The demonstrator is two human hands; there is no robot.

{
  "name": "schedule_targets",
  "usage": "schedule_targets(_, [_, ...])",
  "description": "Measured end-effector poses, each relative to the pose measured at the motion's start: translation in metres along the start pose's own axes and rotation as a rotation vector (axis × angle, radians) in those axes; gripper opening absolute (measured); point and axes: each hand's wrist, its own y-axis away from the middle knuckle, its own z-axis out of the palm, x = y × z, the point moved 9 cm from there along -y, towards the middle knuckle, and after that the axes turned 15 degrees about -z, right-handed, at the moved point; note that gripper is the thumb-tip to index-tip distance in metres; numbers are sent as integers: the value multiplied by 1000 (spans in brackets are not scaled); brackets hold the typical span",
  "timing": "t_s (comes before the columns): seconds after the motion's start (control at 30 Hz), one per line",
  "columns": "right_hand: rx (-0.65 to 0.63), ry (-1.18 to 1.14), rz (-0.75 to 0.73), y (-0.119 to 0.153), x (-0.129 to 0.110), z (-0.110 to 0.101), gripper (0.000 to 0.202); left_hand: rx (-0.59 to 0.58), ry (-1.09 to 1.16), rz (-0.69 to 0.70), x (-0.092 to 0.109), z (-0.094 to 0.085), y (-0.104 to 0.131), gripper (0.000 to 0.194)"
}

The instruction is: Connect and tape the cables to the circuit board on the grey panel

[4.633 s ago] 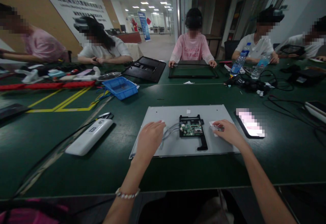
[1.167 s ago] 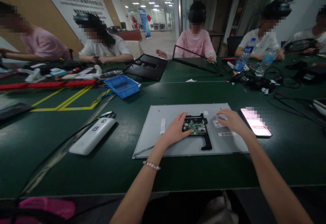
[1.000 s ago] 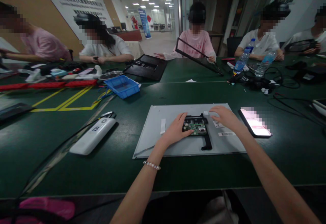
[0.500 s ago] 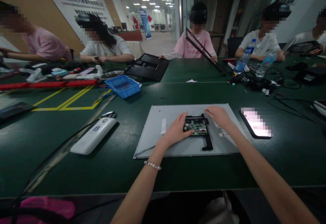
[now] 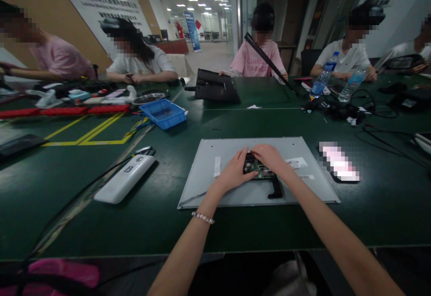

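Observation:
A green circuit board (image 5: 258,170) in a black frame (image 5: 276,189) lies on a flat grey panel (image 5: 235,196). My left hand (image 5: 235,170) grips the board's left side, thumb on its front edge and fingers at the back. My right hand (image 5: 268,156) is closed at the board's back edge, beside my left fingertips. Its fingertips are bent down and partly hidden, so what they pinch cannot be made out. White labels (image 5: 296,163) show on the panel to the right.
A white power bank (image 5: 125,179) with a cable lies left, a phone (image 5: 340,163) right. A blue tray (image 5: 163,113) stands further back. Bottles (image 5: 325,75) and black cables are at the back right. Across the table, a person (image 5: 261,58) holds a black strip and a black panel.
My right hand has moved left along the board's back edge, closer to my left hand, uncovering the panel's labels. Across the table, the person has tilted up the black panel and moved it right.

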Motion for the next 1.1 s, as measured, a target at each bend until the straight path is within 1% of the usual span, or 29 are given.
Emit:
schedule_targets(0.3, [17, -7, 4, 0, 2, 1, 24, -7, 7, 5, 1, 0, 0, 81])
schedule_targets(0.67, [26, -73, -17, -2, 1, 5, 25, -4, 6, 6, 0, 1, 0, 83])
schedule_targets(0.77, [42, -84, -3, 0, 1, 1, 26, -2, 5, 10, 1, 1, 0, 82])
schedule_targets(0.83, [64, -96, -5, 3, 1, -6, 28, -4, 4, 6, 1, 0, 0, 82])
schedule_targets(0.9, [86, -102, -7, 10, 3, -15, 29, -6, 3, 1, 1, 0, 0, 83])
schedule_targets(0.97, [103, -103, 11, 22, 12, -24, 30, -4, 3, -2, 2, -1, 0, 83])
schedule_targets(1.03, [101, -111, 50, 41, 28, -31, 31, -3, 4, -9, 2, -2, 1, 82])
schedule_targets(1.1, [66, -138, 102, 65, 48, -33, 31, -10, 2, -19, 2, -2, 1, 82])
